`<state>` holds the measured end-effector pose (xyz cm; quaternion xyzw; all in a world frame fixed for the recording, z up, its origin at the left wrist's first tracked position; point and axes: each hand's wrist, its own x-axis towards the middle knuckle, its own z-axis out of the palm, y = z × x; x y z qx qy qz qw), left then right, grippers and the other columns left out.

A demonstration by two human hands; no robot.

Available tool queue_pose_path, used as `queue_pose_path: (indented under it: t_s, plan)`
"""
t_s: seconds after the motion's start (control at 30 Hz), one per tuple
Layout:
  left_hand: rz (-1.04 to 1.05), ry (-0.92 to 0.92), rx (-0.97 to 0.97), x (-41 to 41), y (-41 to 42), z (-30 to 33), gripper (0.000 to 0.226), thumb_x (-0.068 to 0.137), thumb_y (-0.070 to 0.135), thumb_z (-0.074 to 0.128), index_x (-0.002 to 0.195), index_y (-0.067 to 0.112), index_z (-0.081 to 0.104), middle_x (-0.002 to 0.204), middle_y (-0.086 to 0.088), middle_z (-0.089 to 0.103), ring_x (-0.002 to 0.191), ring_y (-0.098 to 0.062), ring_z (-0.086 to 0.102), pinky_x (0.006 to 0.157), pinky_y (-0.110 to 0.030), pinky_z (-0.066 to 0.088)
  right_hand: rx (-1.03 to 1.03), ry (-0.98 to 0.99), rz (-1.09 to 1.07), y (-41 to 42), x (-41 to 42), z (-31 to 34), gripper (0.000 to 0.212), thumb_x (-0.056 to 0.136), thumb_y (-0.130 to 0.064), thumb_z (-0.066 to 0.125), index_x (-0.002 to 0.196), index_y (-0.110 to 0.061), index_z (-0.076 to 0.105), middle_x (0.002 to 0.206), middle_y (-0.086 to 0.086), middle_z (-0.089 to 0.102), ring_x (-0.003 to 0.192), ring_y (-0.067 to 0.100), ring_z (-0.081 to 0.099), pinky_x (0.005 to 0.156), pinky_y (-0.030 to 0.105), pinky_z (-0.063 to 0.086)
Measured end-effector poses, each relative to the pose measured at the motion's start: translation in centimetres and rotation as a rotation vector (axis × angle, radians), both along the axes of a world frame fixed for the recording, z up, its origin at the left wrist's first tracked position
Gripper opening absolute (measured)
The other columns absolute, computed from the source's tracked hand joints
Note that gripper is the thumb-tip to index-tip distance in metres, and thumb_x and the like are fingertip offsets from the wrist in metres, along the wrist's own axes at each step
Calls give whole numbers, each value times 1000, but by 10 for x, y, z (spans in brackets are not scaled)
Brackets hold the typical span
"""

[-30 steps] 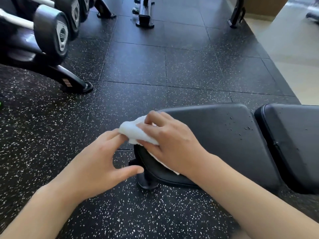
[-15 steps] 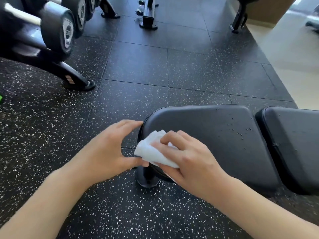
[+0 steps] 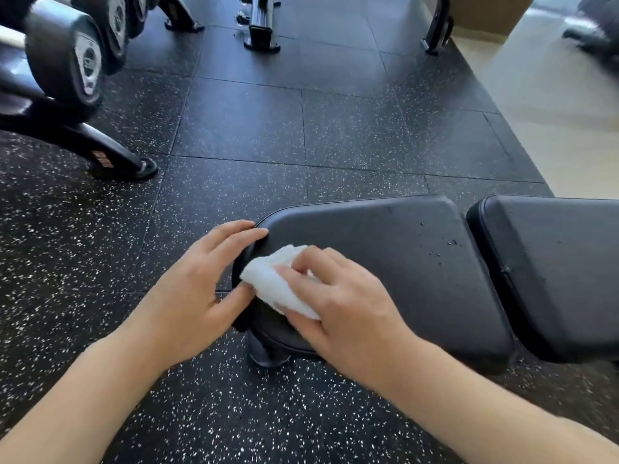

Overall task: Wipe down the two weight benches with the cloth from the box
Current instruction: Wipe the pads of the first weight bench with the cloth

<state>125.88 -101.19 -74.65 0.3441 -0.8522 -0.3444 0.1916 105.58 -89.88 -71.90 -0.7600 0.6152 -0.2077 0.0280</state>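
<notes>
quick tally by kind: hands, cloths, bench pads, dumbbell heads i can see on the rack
hands: 2, left hand and right hand
white cloth: 1
black bench pads: 2, near pad and far pad
dumbbell heads in view: 3, nearest; more may be cut off
total: 8

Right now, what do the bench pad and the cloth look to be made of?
Bench pad: likely vinyl or faux leather over padding; smooth black surface with dull sheen, rounded edge seam, dark crumbs sitting on top. Cloth: soft white fabric or thick paper towel, crumpled under the right hand; weave too blurred to tell.
</notes>
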Motion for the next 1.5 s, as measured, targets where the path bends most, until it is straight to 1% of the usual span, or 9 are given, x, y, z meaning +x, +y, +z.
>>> queue_pose_path:
  t_s: [0.1,0.23,0.33,0.53,0.67,0.8,1.0,1.23,1.5]
  plan:
    - [-3,-11,-29,-1,3,-1,57,97,37,56,153,31,51,160,19,39,151,-2,34,125,-31,30,-18,5,20,1,-20,-1,27,97,-28,70,119,-12,71,108,3,61,87,26,54,75,38,48]
    - [-38,-24,-134,-14,7,1,57,97,44,52,150,22,57,160,11,43,150,-9,35,124,-17,21,-8,-52,-299,-9,-78,5,21,97,-30,71,102,-10,72,106,1,60,98,27,60,81,44,52]
    - [-73,-17,-182,-33,9,3,56,96,44,51,145,19,61,159,7,46,151,-15,37,127,-28,25,-19,-89,-440,-14,-85,8,19,97,-31,71,102,-13,74,103,-2,59,99,23,61,80,43,52]
    - [-46,48,-202,-65,11,8,44,92,37,53,128,15,67,147,7,57,145,-14,47,120,-49,39,-20,-6,-229,-3,-35,5,24,98,-33,66,93,-11,66,97,1,54,84,24,54,68,40,50]
    - [-63,-126,-306,-78,21,10,54,92,44,48,138,20,65,156,3,53,151,-23,42,121,-59,32,24,48,-474,-13,-94,16,20,97,-31,68,93,-11,68,101,5,57,94,28,61,77,41,51]
    - [-50,-176,-326,-84,27,12,59,91,50,46,141,23,64,158,4,52,153,-24,40,123,-60,30,66,14,-713,-26,-127,22,31,103,-39,54,97,-12,69,104,3,53,97,27,59,80,38,45]
    - [-61,-160,-349,-83,24,8,57,92,47,47,141,22,64,155,1,54,152,-26,41,122,-60,31,0,46,-371,-23,-57,12,23,94,-33,62,91,-11,68,94,5,55,84,27,60,65,41,54]
    - [-155,-206,-401,-104,30,11,57,93,47,44,141,23,65,157,2,54,150,-26,44,122,-61,31,105,22,-852,-10,-158,23,29,104,-35,52,101,-12,69,105,4,52,96,31,59,76,39,49]
    - [-150,-113,-358,-118,29,8,50,91,45,46,131,24,68,148,4,60,147,-25,47,123,-55,30,35,109,-464,2,-91,19,18,92,-31,71,92,-13,69,94,4,56,87,28,61,67,39,53]
